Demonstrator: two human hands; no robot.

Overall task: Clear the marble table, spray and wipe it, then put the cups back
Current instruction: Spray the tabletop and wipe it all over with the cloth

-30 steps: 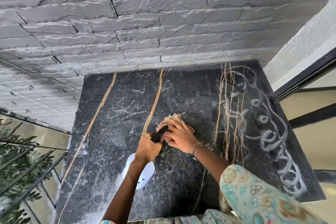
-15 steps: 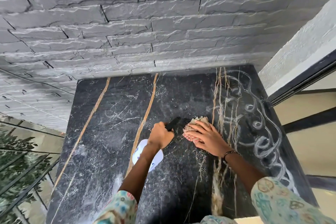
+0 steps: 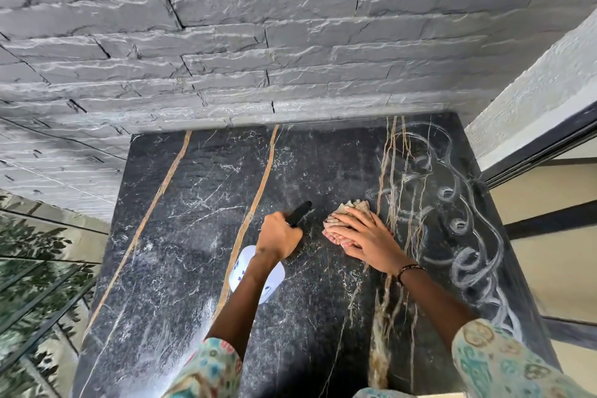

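Grey stacked-stone wall (image 3: 290, 42) behind; black marble surface (image 3: 193, 268) below it, streaked with gold veins and pale swirled smears toward the right edge. Glass railing with reflected foliage (image 3: 35, 284) at left, dark-framed door (image 3: 549, 145) at right.

Left hand (image 3: 280, 238) closed in a fist around the neck of a spray bottle (image 3: 258, 275), black nozzle (image 3: 299, 212) pointing away toward the wall, white bottle body partly hidden under the wrist and held low over the marble; contact with the marble not discernible. Right hand (image 3: 361, 236) laid flat, fingers together and extended, pressing a crumpled beige cloth (image 3: 347, 213) onto the marble near the middle, just left of a cluster of gold veins. Hands close together, not touching. Beaded bracelet (image 3: 409, 269) on the right wrist. Patterned turquoise sleeves (image 3: 504, 365) at the bottom edge. No cups in view.
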